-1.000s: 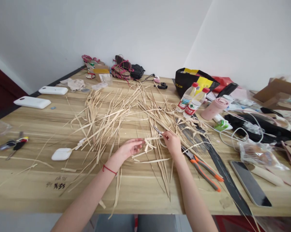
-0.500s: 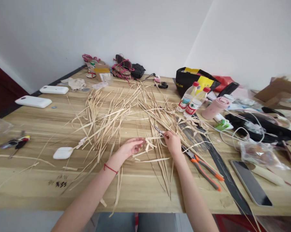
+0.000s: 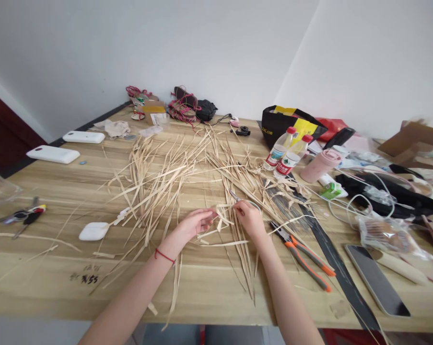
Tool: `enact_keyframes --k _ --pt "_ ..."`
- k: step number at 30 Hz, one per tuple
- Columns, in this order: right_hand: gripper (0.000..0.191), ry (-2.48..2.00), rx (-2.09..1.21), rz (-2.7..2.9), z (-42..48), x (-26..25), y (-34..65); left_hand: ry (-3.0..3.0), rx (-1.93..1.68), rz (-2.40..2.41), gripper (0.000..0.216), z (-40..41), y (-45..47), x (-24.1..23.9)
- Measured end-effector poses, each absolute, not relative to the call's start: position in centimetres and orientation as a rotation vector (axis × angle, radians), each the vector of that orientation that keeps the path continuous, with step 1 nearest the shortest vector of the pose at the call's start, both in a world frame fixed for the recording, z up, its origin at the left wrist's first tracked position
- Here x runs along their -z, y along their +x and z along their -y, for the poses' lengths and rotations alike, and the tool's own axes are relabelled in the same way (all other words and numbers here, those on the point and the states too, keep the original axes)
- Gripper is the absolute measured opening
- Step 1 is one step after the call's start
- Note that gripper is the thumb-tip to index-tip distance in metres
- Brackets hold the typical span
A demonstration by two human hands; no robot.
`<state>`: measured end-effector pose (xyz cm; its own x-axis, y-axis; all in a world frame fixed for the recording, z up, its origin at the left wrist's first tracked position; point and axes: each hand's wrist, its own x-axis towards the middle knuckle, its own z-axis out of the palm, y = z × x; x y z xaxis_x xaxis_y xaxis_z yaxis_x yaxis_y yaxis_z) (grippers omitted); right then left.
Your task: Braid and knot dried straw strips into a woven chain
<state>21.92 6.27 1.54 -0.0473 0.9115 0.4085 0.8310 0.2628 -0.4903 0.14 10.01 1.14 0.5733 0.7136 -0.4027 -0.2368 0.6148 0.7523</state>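
My left hand (image 3: 195,222), with a red string at the wrist, pinches a flat tan straw strip (image 3: 224,207) that runs across to my right hand. My right hand (image 3: 250,217) is closed around small metal scissors (image 3: 235,196), whose tips point up-left over the strip. Both hands rest low over the wooden table (image 3: 209,282), in the middle of a wide scatter of dry straw strips (image 3: 166,177).
Orange-handled pliers (image 3: 304,253) and a long dark blade (image 3: 331,268) lie right of my right hand, then a phone (image 3: 377,279). Two bottles (image 3: 284,153), a pink cup (image 3: 320,165), bags and cables crowd the right. A white earbud case (image 3: 93,231) and keys (image 3: 20,215) lie left.
My right hand has shifted a little left toward the left hand, still holding the scissors. The camera view tilted slightly; the left hand stays on the strip.
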Motion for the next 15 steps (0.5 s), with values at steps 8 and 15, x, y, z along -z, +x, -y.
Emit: enact_keyframes --k 8,15 --pt "0.024 -1.284 -0.312 2.031 -5.5 -2.5 19.1 0.816 -0.645 -0.763 0.032 -9.5 0.5 -1.6" --pt "0.028 -1.215 -0.447 1.963 -5.2 -2.9 18.7 0.864 -0.726 -0.817 0.039 -9.6 1.0 -0.6"
